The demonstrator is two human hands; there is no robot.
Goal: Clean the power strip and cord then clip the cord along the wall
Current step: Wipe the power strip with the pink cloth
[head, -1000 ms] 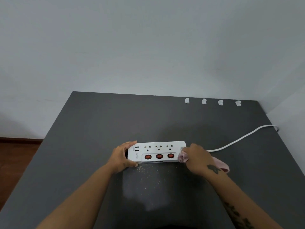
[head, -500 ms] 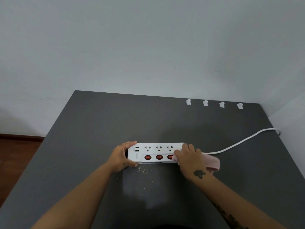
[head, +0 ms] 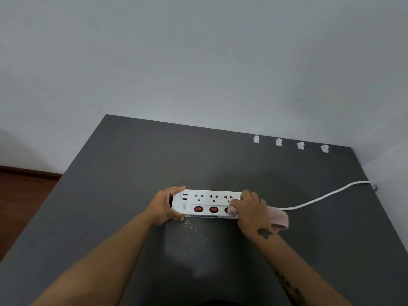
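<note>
the white power strip [head: 206, 203] lies mid-table, its cord [head: 326, 196] trailing right toward the wall corner. the left hand [head: 164, 205] clasps its usb end, fingers curled round it; the right hand [head: 250, 209] presses a pink cloth [head: 279, 218], fingers closed on it, over the third red switch. to wipe well, hold the strip steady and push the dust off its edge. gritty specks [head: 194, 230] dot the dark table [head: 110, 184] in front. four clips [head: 278, 142] wait along the far edge.

left hand [head: 164, 205]: cupped, gripping | right hand [head: 252, 212]: fingers curled, pressing down
</note>
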